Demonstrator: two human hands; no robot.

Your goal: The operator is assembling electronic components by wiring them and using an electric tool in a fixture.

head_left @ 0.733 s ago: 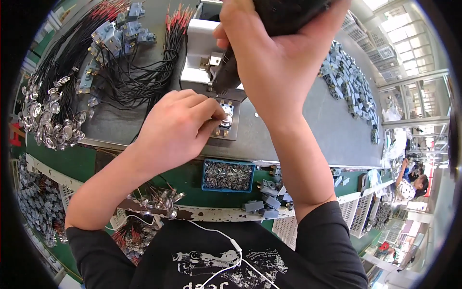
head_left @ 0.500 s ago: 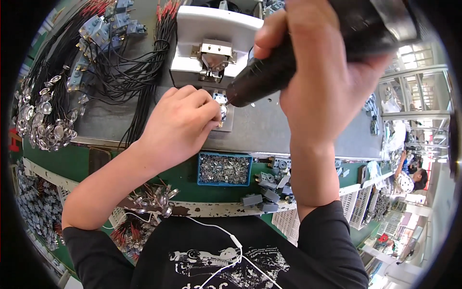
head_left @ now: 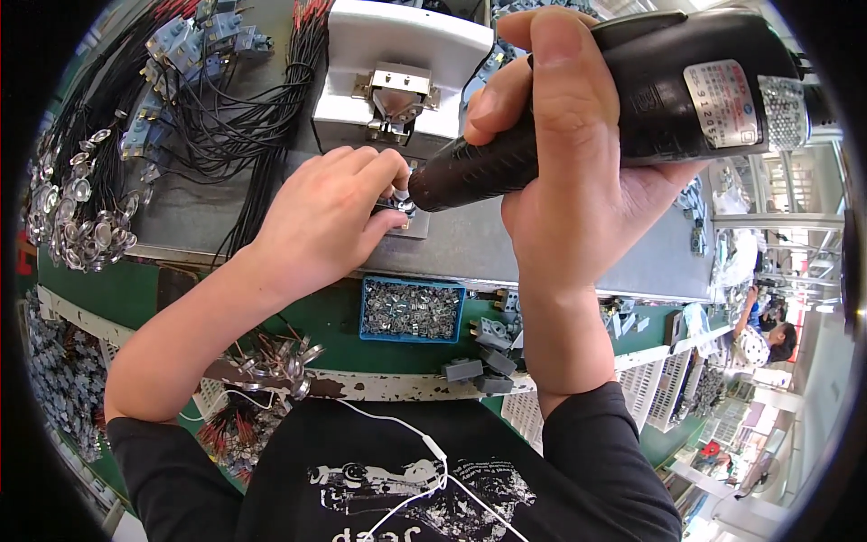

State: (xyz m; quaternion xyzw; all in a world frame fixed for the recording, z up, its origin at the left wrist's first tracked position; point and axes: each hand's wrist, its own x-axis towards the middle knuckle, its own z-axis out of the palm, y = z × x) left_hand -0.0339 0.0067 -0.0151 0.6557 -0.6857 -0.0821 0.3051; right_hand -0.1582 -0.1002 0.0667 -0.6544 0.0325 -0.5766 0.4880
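Right hand (head_left: pixel 578 172) is clenched around the black electric screwdriver (head_left: pixel 614 108), tip angled down onto the small metal part (head_left: pixel 400 206). Left hand (head_left: pixel 321 221) pinches that part on the grey bench (head_left: pixel 470 244), blue tray of screws (head_left: pixel 412 310) just below.

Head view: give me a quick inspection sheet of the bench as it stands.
Surface: grey bench top, green front edge.
Job's things: black power screwdriver, tip on a small metal part; white fixture behind.
Clutter: blue tray of metal bits; grey blocks.
Hands: left hand pinches the part; right hand grips the screwdriver.
Cables: black wire bundles at left.
Surroundings: person at far right.
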